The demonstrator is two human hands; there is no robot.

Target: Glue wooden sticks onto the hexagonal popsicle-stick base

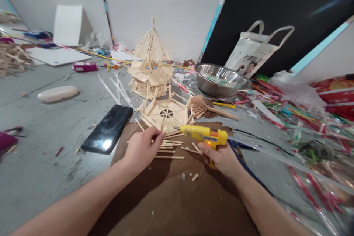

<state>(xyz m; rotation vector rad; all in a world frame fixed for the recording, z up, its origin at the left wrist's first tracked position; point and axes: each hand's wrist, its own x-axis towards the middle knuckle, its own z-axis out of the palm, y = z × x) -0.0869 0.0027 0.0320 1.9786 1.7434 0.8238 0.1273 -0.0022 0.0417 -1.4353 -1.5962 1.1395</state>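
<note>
Glue gun (197, 131) in right hand (222, 158); stick frame (179, 117) beyond.

The glue gun (196, 131) was bright yellow, with an orange glow on its side. The stick frame (177, 118) was pale straw, patterned in nested rings, and the stick tower (151, 75) matched that shade, its roof striped lengthwise. The sheet (177, 199) was plain brown, the surface (63, 79) speckled grey. The phone (106, 127) was black, the bowl (217, 90) silver, the box (84, 66) purple with white print, and the bag (245, 49) white with dark lettering.
</note>
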